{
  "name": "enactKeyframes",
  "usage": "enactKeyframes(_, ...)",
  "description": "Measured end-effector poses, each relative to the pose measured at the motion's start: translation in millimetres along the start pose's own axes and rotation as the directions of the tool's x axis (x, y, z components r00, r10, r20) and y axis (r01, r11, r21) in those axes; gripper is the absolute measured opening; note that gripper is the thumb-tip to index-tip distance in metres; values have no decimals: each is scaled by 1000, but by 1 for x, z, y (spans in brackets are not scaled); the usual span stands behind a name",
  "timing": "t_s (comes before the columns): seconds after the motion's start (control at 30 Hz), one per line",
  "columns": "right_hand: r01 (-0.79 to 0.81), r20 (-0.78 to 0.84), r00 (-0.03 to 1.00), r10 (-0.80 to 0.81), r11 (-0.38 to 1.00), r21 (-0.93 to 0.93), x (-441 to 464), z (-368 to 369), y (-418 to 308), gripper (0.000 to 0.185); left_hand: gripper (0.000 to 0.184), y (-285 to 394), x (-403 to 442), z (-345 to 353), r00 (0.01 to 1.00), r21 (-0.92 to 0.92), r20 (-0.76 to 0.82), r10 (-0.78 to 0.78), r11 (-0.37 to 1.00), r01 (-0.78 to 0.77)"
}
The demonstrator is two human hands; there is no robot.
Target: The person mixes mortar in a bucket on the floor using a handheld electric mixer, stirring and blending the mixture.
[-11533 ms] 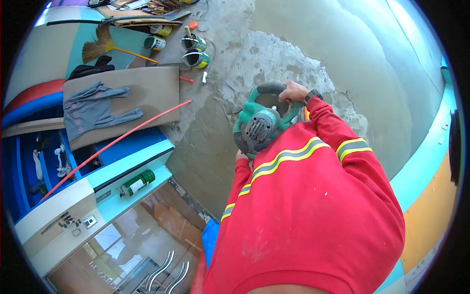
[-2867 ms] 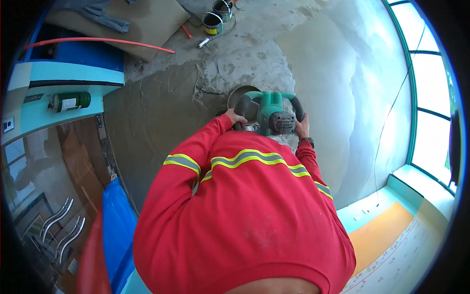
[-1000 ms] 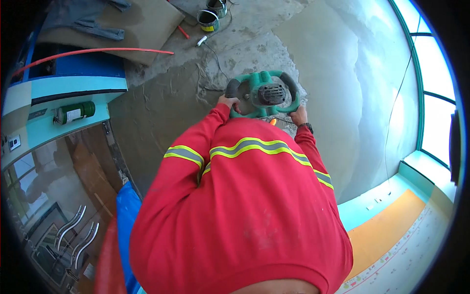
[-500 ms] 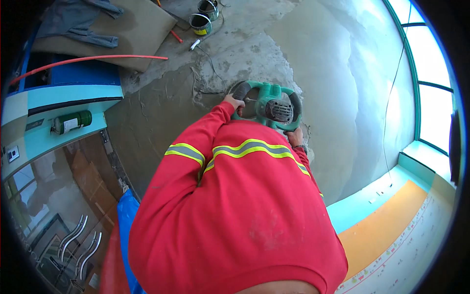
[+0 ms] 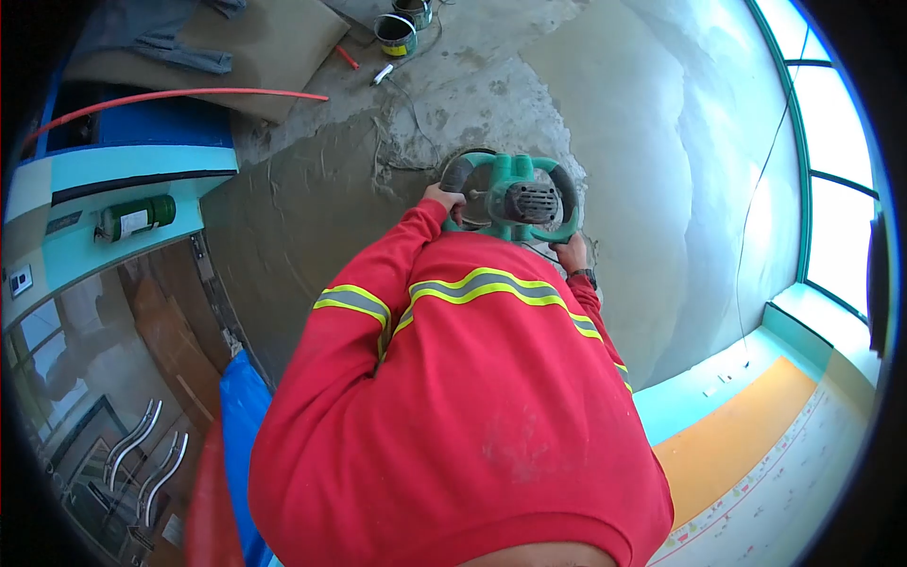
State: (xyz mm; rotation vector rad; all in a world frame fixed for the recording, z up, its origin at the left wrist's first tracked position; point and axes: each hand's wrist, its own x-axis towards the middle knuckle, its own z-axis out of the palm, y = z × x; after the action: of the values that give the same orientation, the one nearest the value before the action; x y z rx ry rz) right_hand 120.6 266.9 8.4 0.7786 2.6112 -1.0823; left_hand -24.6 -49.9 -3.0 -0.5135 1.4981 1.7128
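Note:
My left hand (image 5: 444,200) is closed around the left side of the loop handle of a green handheld paddle mixer (image 5: 515,200). At the lower right of the same handle, my right hand (image 5: 572,253) is closed on the grip, with a dark band on that wrist. The mixer's vented motor housing faces up, close in front of my chest. Its shaft and lower end are hidden beneath the body. Behind its left grip, part of a dark curved rim shows; what it belongs to cannot be made out.
Smooth grey coating (image 5: 624,113) covers the floor at right, with rougher concrete (image 5: 472,99) ahead. Two buckets (image 5: 395,36) stand at the far side, near a red stick (image 5: 348,58) and a white connector (image 5: 382,75) on a cable. A green cylinder (image 5: 138,218) lies on the left ledge.
The mixer has shifted slightly left and tilted a little, both hands staying on it. More of my right wrist shows. The whole view has moved slightly.

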Motion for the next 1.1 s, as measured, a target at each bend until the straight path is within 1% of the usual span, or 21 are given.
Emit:
enactKeyframes(0.03,-36,36,999,37,999,-40,4,-1,-2,33,16,2,-1,1,1000,-6,-17,10,1000,-10)
enactKeyframes(0.07,-33,34,999,34,999,-27,4,-1,-3,34,16,1,-4,2,999,-11,-34,17,1000,-17)
enactKeyframes(0.17,-30,43,999,29,999,21,10,3,-4,38,17,2,-6,0,998,-6,-20,55,998,-56)
enactKeyframes(0.33,-25,100,995,17,997,75,15,2,-7,40,18,2,-3,-3,999,57,-16,46,997,-45)
enactKeyframes(0.43,-3,59,998,-3,995,95,13,1,-12,41,19,0,0,-5,999,57,12,44,997,-44)
enactKeyframes(0.53,-36,57,998,32,997,62,13,-2,-18,42,20,-6,4,-11,998,55,35,56,997,-57)
enactKeyframes(0.63,16,62,998,-18,999,29,19,-5,-17,40,18,-10,2,-15,999,6,20,34,999,-34)
enactKeyframes(0.67,7,74,997,-6,1000,-11,22,-6,-15,40,18,-13,-2,-17,1000,-24,5,17,1000,-17)
enactKeyframes(0.73,-7,99,995,16,996,-86,30,-4,-18,39,16,-18,-4,-22,999,-21,18,42,999,-42)
enactKeyframes(0.77,24,87,996,-16,996,-89,32,-5,-22,38,15,-20,-1,-24,998,-22,22,61,998,-60)
enactKeyframes(0.83,82,68,995,-76,992,-98,32,-7,-30,37,15,-23,-3,-28,998,-72,45,38,997,-35)
enactKeyframes(0.97,110,101,990,-97,985,-132,34,-15,-46,37,16,-21,-7,-28,999,-117,31,13,993,-9)
enactKeyframes(1.03,125,104,989,-108,978,-168,34,-15,-44,37,16,-21,-5,-27,998,-82,60,34,996,-29)
enactKeyframes(1.1,112,105,990,-98,985,-132,28,-12,-37,37,16,-23,-3,-27,996,-58,80,49,997,-45)
